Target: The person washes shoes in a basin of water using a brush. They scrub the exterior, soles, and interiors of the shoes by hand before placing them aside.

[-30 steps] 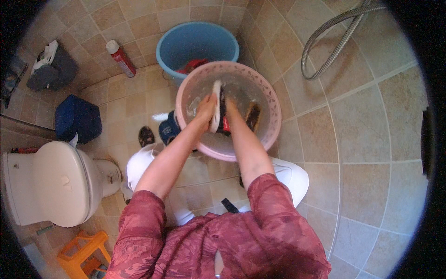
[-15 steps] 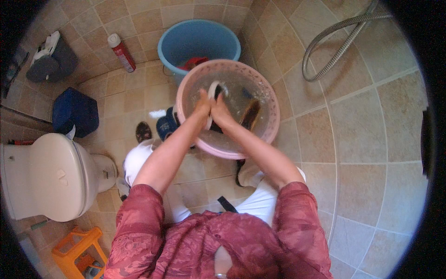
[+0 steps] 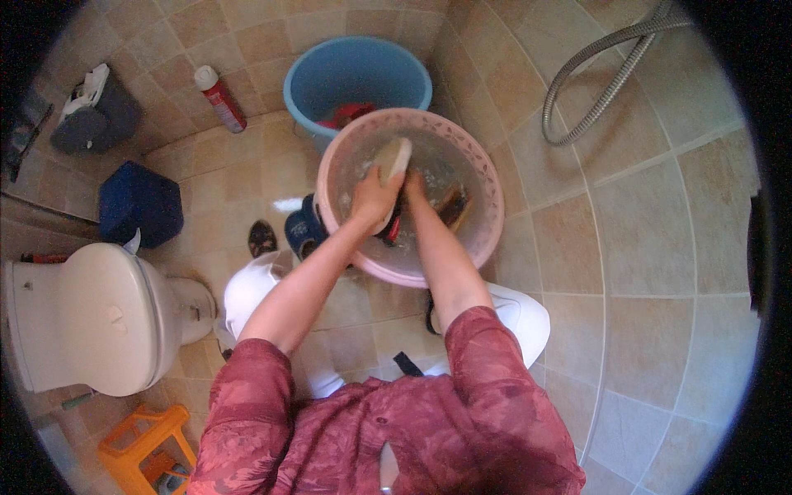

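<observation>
A shoe (image 3: 399, 162) with a pale sole and a thick white edge is tilted up inside the pink basin (image 3: 328, 169), its sole turned to the left. My left hand (image 3: 375, 198) grips it from the left, fingers spread across the sole. On its other side, my right hand (image 3: 415, 188) is low in the basin against the shoe, its fingers hidden. Some red and black (image 3: 393, 231) shows below my hands, perhaps part of the shoe. To the right, a long brown and dark object (image 3: 453, 206) sits in the cloudy water; its kind is unclear.
Behind the basin stands a blue tub (image 3: 297, 91) with something red (image 3: 351, 114) inside. A red spray can (image 3: 221, 101) is by the back wall. At left are a dark blue bin (image 3: 140, 205) and a toilet (image 3: 111, 318). An orange stool (image 3: 144, 441) stands lower left; a shower hose (image 3: 569, 91) hangs right.
The shoe has turned so its sole faces left and shows more. My left hand has shifted onto the sole; my right hand has moved lower beside it, and my right elbow has come inward.
</observation>
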`<move>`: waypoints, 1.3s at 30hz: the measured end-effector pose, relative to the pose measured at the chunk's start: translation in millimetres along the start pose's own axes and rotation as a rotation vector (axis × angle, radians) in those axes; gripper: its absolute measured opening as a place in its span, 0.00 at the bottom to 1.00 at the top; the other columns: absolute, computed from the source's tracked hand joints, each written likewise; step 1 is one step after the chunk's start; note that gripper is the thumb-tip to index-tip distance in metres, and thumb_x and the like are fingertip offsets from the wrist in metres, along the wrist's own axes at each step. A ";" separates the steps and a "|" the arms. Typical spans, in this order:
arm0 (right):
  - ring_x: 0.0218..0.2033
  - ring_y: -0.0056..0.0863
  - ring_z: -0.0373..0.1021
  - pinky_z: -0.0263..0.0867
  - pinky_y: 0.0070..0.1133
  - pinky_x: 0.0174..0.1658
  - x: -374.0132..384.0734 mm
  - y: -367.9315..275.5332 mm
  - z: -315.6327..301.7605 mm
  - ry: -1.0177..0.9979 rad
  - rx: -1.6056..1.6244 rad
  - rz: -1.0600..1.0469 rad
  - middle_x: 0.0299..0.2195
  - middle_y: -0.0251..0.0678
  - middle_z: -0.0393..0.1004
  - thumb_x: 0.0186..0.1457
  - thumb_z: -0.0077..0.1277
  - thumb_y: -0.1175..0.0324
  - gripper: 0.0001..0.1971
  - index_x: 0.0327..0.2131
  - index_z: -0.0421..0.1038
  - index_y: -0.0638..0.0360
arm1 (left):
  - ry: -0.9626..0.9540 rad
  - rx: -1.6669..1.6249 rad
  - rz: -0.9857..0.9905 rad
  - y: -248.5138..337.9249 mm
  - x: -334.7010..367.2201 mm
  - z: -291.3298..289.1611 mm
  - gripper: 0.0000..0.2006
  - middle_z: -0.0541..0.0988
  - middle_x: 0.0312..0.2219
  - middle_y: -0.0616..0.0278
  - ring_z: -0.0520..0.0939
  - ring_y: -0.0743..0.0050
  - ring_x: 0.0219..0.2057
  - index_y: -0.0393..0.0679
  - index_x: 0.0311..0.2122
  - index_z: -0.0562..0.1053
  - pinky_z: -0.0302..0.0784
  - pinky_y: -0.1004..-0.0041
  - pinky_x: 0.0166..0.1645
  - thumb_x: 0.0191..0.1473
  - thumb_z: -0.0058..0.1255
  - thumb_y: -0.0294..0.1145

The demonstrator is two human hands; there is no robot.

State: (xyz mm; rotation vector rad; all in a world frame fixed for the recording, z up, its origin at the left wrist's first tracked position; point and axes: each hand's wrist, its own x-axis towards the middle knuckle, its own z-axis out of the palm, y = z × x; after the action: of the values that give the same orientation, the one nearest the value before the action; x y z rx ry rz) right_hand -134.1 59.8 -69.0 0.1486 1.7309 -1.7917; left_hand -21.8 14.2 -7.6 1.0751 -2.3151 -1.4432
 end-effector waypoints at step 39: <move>0.53 0.36 0.58 0.58 0.39 0.49 -122.9 -49.3 -14.7 -0.543 0.072 -0.033 0.56 0.42 0.55 0.47 0.21 0.27 0.45 0.59 0.48 0.52 | 0.159 -0.376 0.516 45.4 -39.0 -36.5 0.29 0.70 0.44 0.45 0.71 0.56 0.46 0.34 0.53 0.56 0.65 0.66 0.50 0.46 0.52 0.33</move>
State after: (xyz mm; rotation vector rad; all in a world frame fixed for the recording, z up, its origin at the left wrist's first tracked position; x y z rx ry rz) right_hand -66.7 114.1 32.2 -0.3133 1.2866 -1.7137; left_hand 3.6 26.8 56.4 0.4271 -1.9074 -1.4328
